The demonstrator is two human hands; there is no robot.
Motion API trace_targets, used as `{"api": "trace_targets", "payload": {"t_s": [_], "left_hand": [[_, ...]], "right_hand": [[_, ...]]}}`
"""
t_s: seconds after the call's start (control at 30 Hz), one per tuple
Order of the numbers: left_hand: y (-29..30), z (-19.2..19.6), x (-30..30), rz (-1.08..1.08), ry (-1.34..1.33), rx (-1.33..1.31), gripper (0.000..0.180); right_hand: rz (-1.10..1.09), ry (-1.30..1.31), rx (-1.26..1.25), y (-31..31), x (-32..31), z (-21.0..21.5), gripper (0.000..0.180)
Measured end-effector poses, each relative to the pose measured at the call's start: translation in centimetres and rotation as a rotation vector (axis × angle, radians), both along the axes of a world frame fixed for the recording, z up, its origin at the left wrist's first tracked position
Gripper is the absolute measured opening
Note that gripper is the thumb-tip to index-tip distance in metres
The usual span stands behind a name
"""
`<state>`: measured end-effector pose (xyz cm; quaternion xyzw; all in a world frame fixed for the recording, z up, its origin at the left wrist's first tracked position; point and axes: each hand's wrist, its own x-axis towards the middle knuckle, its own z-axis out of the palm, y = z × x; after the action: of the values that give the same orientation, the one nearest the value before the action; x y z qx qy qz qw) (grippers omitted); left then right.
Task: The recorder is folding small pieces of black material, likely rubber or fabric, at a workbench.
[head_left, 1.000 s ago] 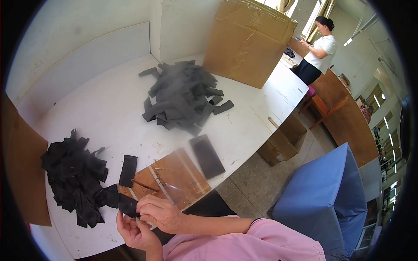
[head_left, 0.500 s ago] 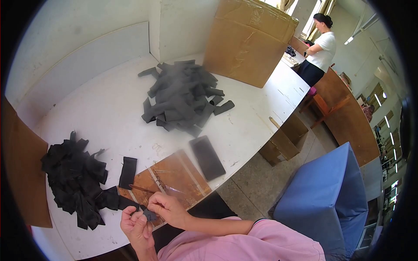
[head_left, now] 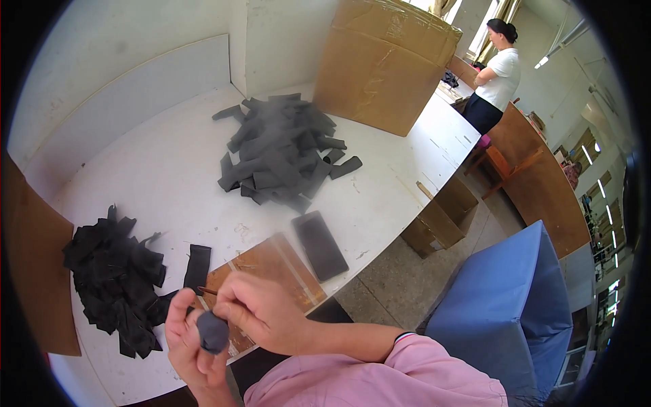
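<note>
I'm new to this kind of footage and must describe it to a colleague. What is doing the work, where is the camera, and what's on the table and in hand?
There is no machine: a person works with two bare hands. The view comes from the left of two fisheye cameras worn on the head, looking down, so straight edges bend.

On the white table lie a heap of black fabric pieces at left, a heap of dark grey strips farther back, a flat, dark, phone-like rectangle and a flat orange-brown panel. A large brown cardboard box stands behind.

The left hand holds a rounded dark-grey fabric piece; the right hand has its fingertips at the upper edge, whether gripping is unclear.
</note>
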<state>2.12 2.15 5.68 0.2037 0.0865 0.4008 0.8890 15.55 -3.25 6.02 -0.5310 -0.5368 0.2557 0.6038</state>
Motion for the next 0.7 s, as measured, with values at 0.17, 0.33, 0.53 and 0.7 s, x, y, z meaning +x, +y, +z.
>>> {"api": "trace_targets", "payload": {"t_s": [0.17,0.33,0.53,0.7], "left_hand": [[2.8,-0.3,2.6,0.033,0.032,-0.271,0.028],[3.6,-4.2,1.9,-0.108,0.079,-0.235,0.018],[5.0,-1.4,1.6,-0.196,-0.363,-0.74,0.019],[3.4,-5.2,1.7,-0.075,0.002,-0.481,0.023]], "right_hand": [[0.149,0.373,-0.285,3.5,2.2,-0.7,0.014],[0.226,0.602,-0.324,3.2,1.5,-4.1,0.019],[0.326,0.48,-0.372,5.8,1.9,-0.9,0.02],[0.371,0.694,-0.389,4.2,2.3,-4.8,0.021]]}}
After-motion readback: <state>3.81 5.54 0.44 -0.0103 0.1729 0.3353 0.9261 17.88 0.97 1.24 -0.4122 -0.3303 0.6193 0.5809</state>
